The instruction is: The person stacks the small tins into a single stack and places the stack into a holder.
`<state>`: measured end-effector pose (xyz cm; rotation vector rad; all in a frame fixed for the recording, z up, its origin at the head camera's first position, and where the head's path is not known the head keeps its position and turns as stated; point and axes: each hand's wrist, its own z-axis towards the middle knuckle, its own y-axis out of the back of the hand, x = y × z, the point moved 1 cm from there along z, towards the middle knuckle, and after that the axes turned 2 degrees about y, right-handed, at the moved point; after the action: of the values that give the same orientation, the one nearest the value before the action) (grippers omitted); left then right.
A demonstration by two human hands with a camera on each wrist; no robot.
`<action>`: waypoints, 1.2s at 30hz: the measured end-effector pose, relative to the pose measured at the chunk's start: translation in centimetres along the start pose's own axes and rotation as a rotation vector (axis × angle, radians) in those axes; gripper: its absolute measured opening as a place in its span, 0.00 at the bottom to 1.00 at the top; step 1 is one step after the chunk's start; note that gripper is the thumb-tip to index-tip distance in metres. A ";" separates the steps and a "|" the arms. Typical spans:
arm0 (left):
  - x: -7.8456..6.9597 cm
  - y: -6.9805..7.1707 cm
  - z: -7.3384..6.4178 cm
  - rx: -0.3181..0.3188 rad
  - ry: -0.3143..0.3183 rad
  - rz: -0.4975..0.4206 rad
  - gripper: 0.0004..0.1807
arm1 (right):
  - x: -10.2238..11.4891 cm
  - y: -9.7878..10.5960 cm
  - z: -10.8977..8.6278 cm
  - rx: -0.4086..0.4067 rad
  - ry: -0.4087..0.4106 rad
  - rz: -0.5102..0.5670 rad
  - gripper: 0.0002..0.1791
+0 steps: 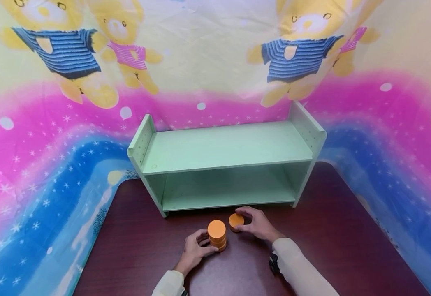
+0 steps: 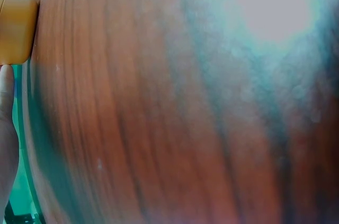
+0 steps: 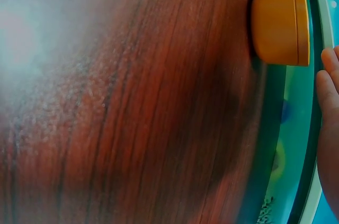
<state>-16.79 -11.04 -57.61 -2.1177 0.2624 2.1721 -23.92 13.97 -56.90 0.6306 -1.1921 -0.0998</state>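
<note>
Two orange round jars (image 1: pixel 217 232) stand one on top of the other near the table's middle. My left hand (image 1: pixel 193 250) grips this stack from the left, with the thumb at its near side and the fingers behind. In the left wrist view the thumb (image 2: pixel 6 83) meets the lower jar's (image 2: pixel 18 30) side. A single orange jar (image 1: pixel 235 221) with a lid stands just right of and beyond the stack. Around it my right hand (image 1: pixel 261 224) spreads thumb and fingers. The right wrist view shows its fingertips (image 3: pixel 326 78) a little above the lid of the jar (image 3: pixel 280 28).
A pale green two-level shelf (image 1: pixel 226 146) with raised side panels stands behind the jars, close beyond the right fingers. The dark red wooden table (image 1: pixel 334 230) runs under everything. A printed bear curtain (image 1: pixel 200 61) hangs round the back and sides.
</note>
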 end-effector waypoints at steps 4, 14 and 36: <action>0.1 0.1 0.0 0.001 0.007 -0.003 0.28 | -0.2 -0.1 0.0 -0.004 -0.001 -0.004 0.34; -0.1 0.1 0.0 -0.002 0.003 0.011 0.28 | -0.7 -0.2 0.0 -0.018 -0.020 -0.021 0.34; 2.8 0.3 0.7 -0.024 -0.015 0.049 0.31 | -1.1 -0.2 0.0 -0.013 -0.097 -0.055 0.33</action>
<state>-17.65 -11.34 -60.35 -2.1290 0.2909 2.2278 -24.28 14.22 -57.98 0.6534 -1.2670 -0.1865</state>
